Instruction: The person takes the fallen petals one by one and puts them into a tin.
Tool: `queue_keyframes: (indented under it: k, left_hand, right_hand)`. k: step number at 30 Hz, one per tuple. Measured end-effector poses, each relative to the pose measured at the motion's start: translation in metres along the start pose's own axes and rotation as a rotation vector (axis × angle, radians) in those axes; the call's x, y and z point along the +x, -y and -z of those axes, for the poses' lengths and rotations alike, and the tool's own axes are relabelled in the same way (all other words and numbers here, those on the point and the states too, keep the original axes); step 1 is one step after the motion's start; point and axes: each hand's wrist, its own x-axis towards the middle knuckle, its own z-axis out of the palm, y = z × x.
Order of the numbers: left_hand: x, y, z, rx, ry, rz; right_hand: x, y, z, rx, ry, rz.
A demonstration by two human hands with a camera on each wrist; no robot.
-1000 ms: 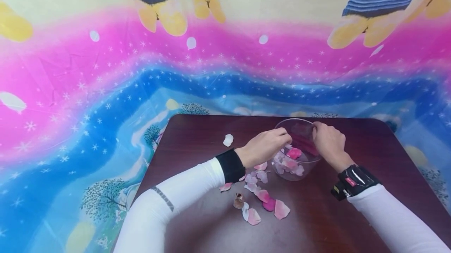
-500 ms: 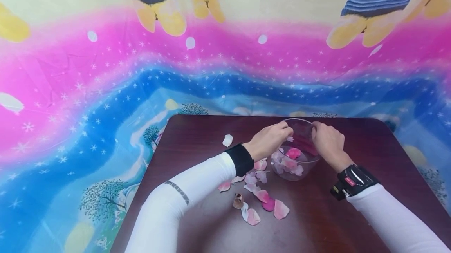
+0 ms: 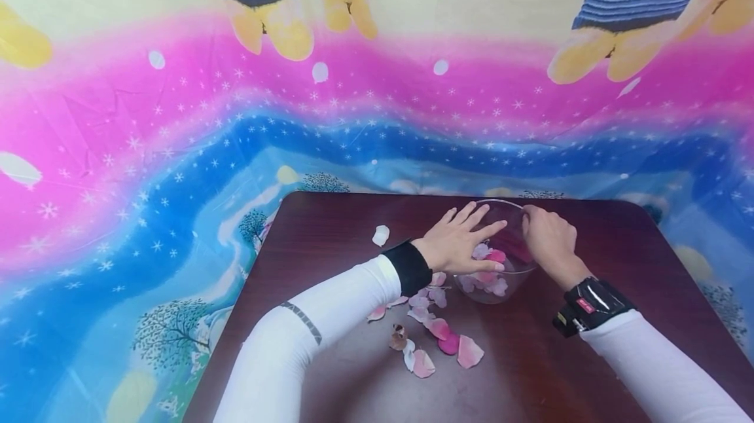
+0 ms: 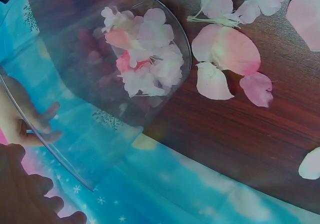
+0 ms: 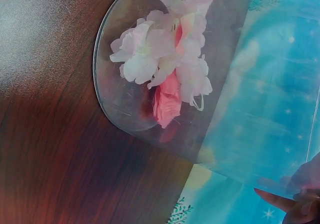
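A clear, deep bowl (image 3: 514,287) stands on the dark table, with pale pink blossoms (image 4: 155,74) and a brighter pink petal (image 5: 167,104) lying at its bottom. My left hand (image 3: 456,241) is spread over the bowl's left rim, its fingers straight and apart, holding nothing. On the opposite side, my right hand (image 3: 550,238) grips the rim between thumb and curled fingers. Loose blossoms (image 3: 432,297) lie beside the bowl, partly under my left wrist. Nearer to me are a deep pink petal (image 3: 449,344) and a light pink petal (image 3: 470,351).
A white petal (image 3: 381,234) lies alone toward the back left of the wood-grain table (image 3: 330,220). A small brown piece (image 3: 398,336) sits near the front petals. Behind the table hangs a colourful printed cloth (image 3: 377,95).
My left hand, pinching a small pale blossom over the bowl half a second ago, has let it go and spread its fingers. A pale blossom now shows higher in the bowl. My right hand stays put.
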Motion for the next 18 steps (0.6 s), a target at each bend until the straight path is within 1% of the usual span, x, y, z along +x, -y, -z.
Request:
queue_keyframes:
  k: [4, 13, 18]
  left_hand:
    - [-0.0025, 0.0001, 0.0010, -0.013, -0.005, 0.012]
    - [-0.0062, 0.0014, 0.0003, -0.032, -0.013, 0.006]
    - [-0.0089, 0.0064, 0.0009, -0.027, -0.041, 0.008]
  right_hand:
    - [-0.0001, -0.0004, -0.0003, 0.000, 0.006, -0.001]
    - [0.0006, -0.0024, -0.0019, 0.001, 0.015, 0.005]
    - [0.0001, -0.0019, -0.0004, 0.004, -0.001, 0.010]
